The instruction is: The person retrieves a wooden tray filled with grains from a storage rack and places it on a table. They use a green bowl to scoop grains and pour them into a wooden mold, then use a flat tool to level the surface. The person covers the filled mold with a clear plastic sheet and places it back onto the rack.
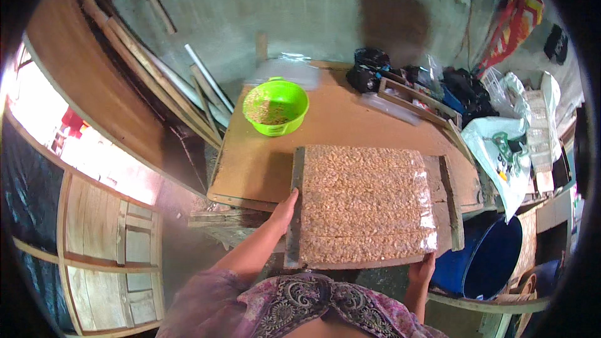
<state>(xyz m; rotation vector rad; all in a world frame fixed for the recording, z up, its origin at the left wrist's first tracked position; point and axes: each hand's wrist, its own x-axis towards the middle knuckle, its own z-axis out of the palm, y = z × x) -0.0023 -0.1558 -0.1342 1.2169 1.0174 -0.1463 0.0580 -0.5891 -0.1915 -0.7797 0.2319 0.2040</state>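
Observation:
A wooden board (pixel 439 197) with raised side strips lies in front of my body, partly over the near edge of the table. On it rest packed slabs of pale grains or soybeans (pixel 364 202), side by side in rows, with shiny clear plastic at their right end. My left hand (pixel 283 213) grips the board's left edge, thumb on top. At the near right corner, my right hand (pixel 422 267) holds the board from below, its fingers partly hidden. Beyond the board, a bright green plastic basin (pixel 276 107) with loose grains (pixel 263 107) stands on the table.
The brown table (pixel 328 117) bears clear plastic sheets (pixel 291 74), a narrow wooden tray (pixel 418 103) and black plastic bags (pixel 371 70) at the back. A white sack (pixel 500 150) hangs at the right, above a blue drum (pixel 488 258). Wooden poles (pixel 155 75) lean at the left.

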